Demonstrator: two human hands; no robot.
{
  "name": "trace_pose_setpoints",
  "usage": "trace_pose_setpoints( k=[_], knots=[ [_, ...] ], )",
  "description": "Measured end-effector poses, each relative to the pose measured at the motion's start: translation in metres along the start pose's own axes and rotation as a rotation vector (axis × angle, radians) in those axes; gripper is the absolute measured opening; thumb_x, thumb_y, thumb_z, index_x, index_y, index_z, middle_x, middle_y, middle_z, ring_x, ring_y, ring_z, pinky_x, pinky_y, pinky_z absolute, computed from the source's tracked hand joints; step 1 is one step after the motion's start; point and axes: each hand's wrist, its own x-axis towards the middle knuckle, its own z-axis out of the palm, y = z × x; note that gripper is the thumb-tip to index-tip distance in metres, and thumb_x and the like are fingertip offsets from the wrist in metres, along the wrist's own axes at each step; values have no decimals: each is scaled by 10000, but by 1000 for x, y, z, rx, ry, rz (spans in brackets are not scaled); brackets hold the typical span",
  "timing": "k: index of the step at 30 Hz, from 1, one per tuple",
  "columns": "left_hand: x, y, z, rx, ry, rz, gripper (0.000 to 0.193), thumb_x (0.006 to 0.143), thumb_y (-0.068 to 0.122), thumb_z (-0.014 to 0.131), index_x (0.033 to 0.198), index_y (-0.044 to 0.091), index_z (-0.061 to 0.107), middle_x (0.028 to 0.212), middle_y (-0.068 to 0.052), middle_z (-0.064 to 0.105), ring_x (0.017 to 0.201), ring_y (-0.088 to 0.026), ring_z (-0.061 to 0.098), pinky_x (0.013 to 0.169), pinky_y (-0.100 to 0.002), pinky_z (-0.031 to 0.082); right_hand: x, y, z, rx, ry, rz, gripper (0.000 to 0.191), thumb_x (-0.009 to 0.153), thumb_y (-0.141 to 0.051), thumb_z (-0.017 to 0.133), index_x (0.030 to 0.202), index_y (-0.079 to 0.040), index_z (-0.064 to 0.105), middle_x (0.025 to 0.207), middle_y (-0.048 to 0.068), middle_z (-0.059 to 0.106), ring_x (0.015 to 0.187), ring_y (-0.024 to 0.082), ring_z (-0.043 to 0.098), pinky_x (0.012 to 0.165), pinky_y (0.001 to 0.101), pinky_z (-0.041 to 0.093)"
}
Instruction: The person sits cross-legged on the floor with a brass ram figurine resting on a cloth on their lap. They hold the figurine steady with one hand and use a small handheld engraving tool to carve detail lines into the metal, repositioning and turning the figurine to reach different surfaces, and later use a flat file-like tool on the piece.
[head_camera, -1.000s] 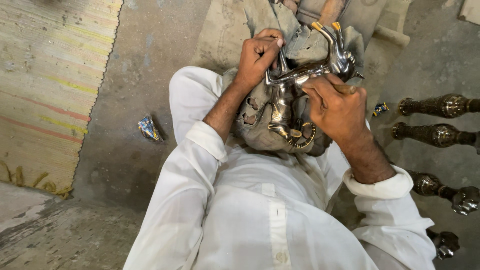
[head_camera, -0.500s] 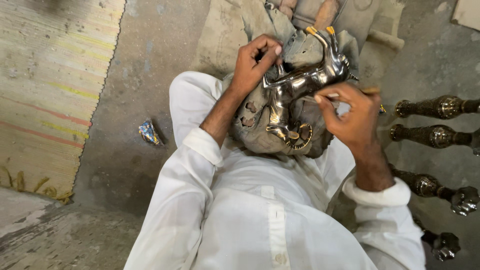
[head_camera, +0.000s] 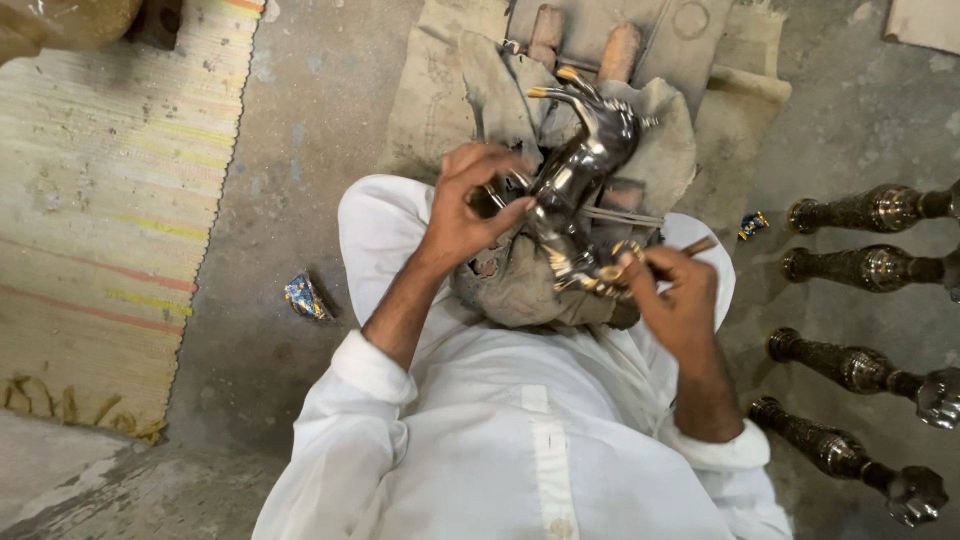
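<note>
Progress looks mid-way, judging by the surface: metal figurine (head_camera: 580, 180) is showing bright polished silver on the body with gold at the horn tips and near the base, so most finishing seems done and detail work at the lower end seems left. Figurine is lying on a grey cloth pad (head_camera: 520, 290) over the person's lap, between both hands.

Left hand (head_camera: 470, 205) is gripping the figurine's mid-body, fingers curled closed around it, thumb pressing on top, steadying it.

Right hand (head_camera: 680, 300) is pinching a thin stick-like tool (head_camera: 695, 247), fingers closed tight on it, tip end meeting the gold part of the figurine just left of that hand.

Four dark ornate metal posts (head_camera: 860, 210) are lying on the floor right of the right hand, well apart. Crumpled foil wrapper (head_camera: 303, 297) is sitting on the floor, left of the left arm. Striped mat (head_camera: 110, 200) further left.
</note>
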Motion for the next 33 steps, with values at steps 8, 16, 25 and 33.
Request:
trace_pose_setpoints(
  k=[8, 16, 25, 33],
  knots=[
    [-16, 21, -29, 13, 145, -117, 348, 809, 45, 793, 622, 103, 506, 754, 56, 568, 747, -116, 491, 847, -332, 392, 65, 15, -12, 78, 91, -32, 183, 1073, -109, 730, 995, 56, 727, 840, -4, 692, 740, 20, 581, 645, 204, 457],
    [18, 151, -58, -147, -82, 82, 209, 874, 52, 782, 1060, 81, 692, 1253, -95, 639, 1174, -241, 593, 1089, -385, 426, 61, 25, -4, 171, 73, 12, 185, 1063, -129, 742, 1018, 48, 710, 873, -7, 704, 761, 18, 609, 673, 196, 481],
    [34, 249, -20, -1094, -570, 285, 263, 1071, 266, 605, 1268, 134, 717, 1420, -79, 578, 1264, -215, 607, 1112, -325, 496, 57, 34, -7, 243, 109, 3, 182, 1061, -118, 761, 1067, 56, 711, 927, 15, 717, 810, 42, 634, 718, 198, 502],
    [36, 248, -24, -1095, -534, 259, 262, 1047, 278, 654, 1258, 135, 715, 1413, -66, 576, 1260, -207, 607, 1097, -332, 500, 64, 32, -22, 57, 173, -12, 161, 1057, -60, 778, 1149, 62, 726, 976, 105, 742, 852, 99, 686, 741, 223, 537]
  ],
)
